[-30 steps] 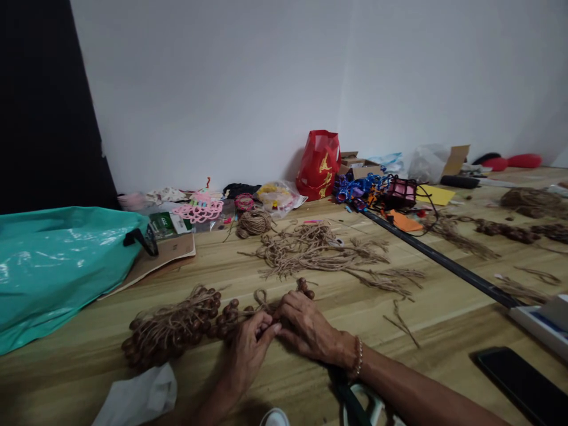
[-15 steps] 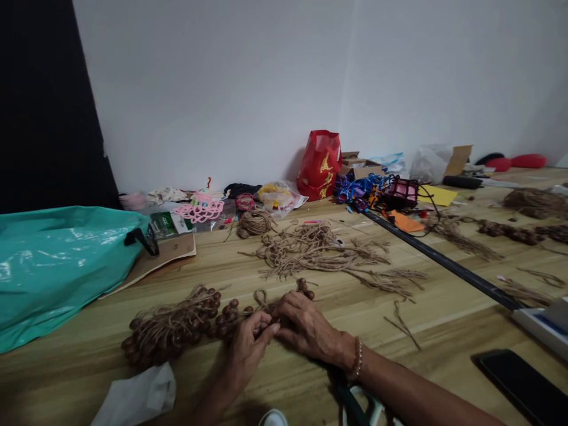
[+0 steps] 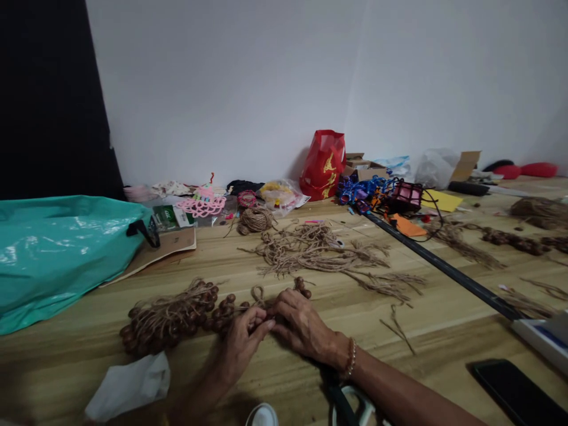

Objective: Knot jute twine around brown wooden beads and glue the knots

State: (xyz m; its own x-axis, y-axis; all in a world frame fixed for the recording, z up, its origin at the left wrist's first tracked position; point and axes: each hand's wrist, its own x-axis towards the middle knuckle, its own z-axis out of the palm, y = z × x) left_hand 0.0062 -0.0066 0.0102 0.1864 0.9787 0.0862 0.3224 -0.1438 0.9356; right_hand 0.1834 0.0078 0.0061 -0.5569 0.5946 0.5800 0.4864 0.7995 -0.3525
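Observation:
My left hand [image 3: 242, 343] and my right hand [image 3: 302, 325] meet over the table, fingertips pinched close together. Brown jute twine runs into both grips, and a small twine loop [image 3: 257, 293] stands up just behind them. The exact spot where the fingers press is hidden. Left of my hands lies a bundle of round brown beads [image 3: 166, 322] strung with twine, and a shorter run of beads [image 3: 226, 313] leads from it towards my left hand. A few more beads [image 3: 302, 287] show beyond my right knuckles. A beaded bracelet [image 3: 352, 357] circles my right wrist.
Loose twine strands [image 3: 319, 251] and a twine ball [image 3: 255, 220] lie behind my hands. White tissue [image 3: 131, 384] is at front left, scissors [image 3: 350, 405] under my right forearm, a phone [image 3: 517, 387] at right. A teal bag [image 3: 66, 254] and a red bag [image 3: 323, 165] stand farther back.
The view has shifted slightly. My hands stay pinched together at the same place by the twine loop, with only slight finger movement.

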